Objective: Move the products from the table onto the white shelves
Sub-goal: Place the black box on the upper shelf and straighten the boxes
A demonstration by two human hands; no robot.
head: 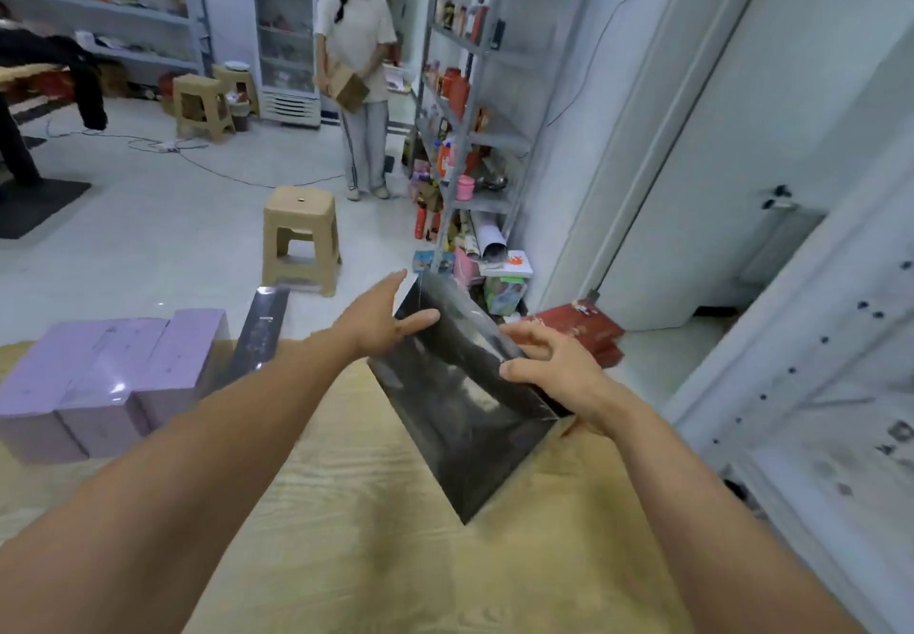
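**While black box (460, 401) hangs tilted: slip risk**

Centre frame, low corner near the table (371, 559), contact unclear. Left hand (381, 322) pinches far edge, thumb on top; right hand (554, 366) curls its fingers round right edge. Glossy faces, shallow holds. Judgement: could slide out, hitting purple boxes (99, 376) at left.

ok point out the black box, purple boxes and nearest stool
black box (455, 416): head view, middle of its glossy face
purple boxes (118, 361): head view, top of the middle box
nearest stool (299, 203): head view, its seat
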